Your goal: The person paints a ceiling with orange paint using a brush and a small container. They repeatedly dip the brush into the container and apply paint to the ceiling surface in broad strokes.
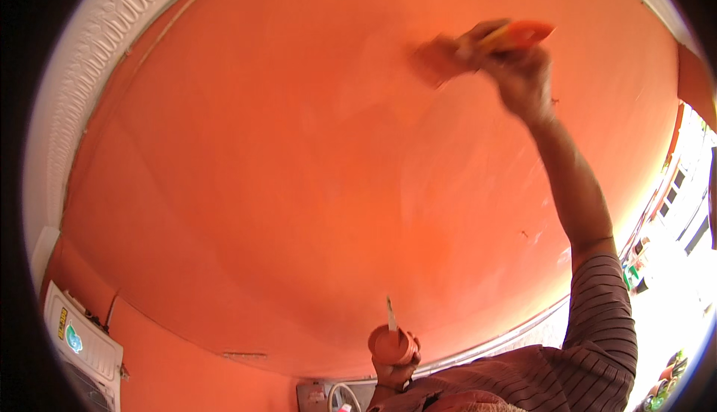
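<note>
My right hand [519,76] is raised high against the orange wall [314,158], its fingers closed round a wide paintbrush [523,35] with a red and yellow handle. The brush's orange-coated head points left at the wall surface; motion smears it, so I cannot tell whether it touches. Low in the view, my left hand [396,373] grips a small round pot [392,348] from below, coloured orange inside. A thin pale stick or strip [391,315] stands up out of the pot.
White patterned moulding [86,76] runs along the left edge of the wall. A white appliance [86,345] stands at the lower left. Thin cables [168,330] follow the wall. On the right is a bright opening with potted plants [668,382].
</note>
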Tool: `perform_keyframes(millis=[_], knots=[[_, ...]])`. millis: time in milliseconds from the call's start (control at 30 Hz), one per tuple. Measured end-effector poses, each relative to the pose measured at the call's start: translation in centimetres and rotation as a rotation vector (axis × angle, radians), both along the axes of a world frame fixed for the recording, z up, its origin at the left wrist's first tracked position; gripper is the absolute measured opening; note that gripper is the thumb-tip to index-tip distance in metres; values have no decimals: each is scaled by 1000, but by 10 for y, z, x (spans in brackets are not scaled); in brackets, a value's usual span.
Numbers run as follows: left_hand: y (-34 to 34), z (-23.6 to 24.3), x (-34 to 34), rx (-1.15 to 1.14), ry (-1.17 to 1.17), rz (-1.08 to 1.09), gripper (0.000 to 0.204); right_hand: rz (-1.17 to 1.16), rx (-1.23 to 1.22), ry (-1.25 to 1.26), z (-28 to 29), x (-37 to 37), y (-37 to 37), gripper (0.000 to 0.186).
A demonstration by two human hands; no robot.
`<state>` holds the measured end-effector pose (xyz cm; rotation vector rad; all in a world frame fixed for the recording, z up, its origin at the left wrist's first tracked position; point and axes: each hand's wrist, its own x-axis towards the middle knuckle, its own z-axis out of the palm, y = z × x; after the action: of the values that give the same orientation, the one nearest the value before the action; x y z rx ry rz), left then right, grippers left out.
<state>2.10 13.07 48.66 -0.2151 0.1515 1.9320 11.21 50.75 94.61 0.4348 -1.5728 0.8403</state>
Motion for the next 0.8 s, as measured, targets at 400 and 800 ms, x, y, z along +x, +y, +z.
perform_keyframes(millis=[400, 800], knots=[[6, -7, -5, 17, -111, -54, 54, -980, 920, 422, 27, -1, -20, 21], [-8, -40, -23, 170, -54, -118, 63, -403, -282, 698, 133, 75, 119, 7]])
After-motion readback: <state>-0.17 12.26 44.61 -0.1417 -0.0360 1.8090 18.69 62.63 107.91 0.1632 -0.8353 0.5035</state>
